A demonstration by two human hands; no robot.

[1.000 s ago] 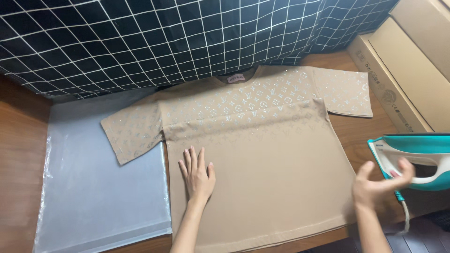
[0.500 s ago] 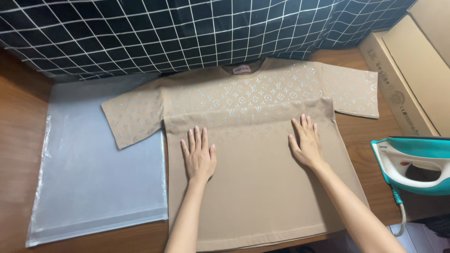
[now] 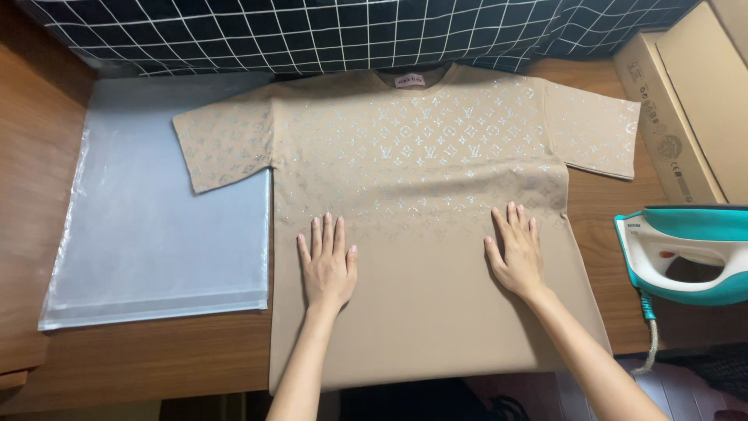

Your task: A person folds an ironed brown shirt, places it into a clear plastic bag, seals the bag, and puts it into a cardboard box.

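Left hand [image 3: 329,263] lies flat, palm down, fingers spread, pressing on the lower middle of the shirt [image 3: 425,226], grasping nothing. Right hand [image 3: 516,251] does the same a little to the right, flat and open on the cloth, nothing gripped; both forearms come in from the bottom edge. The shirt is a beige short-sleeve tee with a pale repeating print across chest and sleeves, lying front up on the bench [image 3: 148,359], collar away from the person, hem hanging just over the near edge. Both sleeves are spread out to the sides, and the body looks flat with no obvious creases, so the laying-out and smoothing seems mostly done; no fold has been made, sleeves not turned in, body not doubled. The left sleeve overlaps a clear plastic bag [image 3: 156,234] lying flat just beside the shirt, and nothing is in the bag as far as can be seen, so any packing appears not started. On the right, well apart from the right hand, an iron [image 3: 686,253] in teal and white sits on the bench with its cord [image 3: 648,335] trailing off the edge; neither hand touches it. Behind the collar lies a dark fabric with white grid [image 3: 327,31]. Cardboard boxes [image 3: 693,109] sit at the far right corner, near the right sleeve, not touching it.
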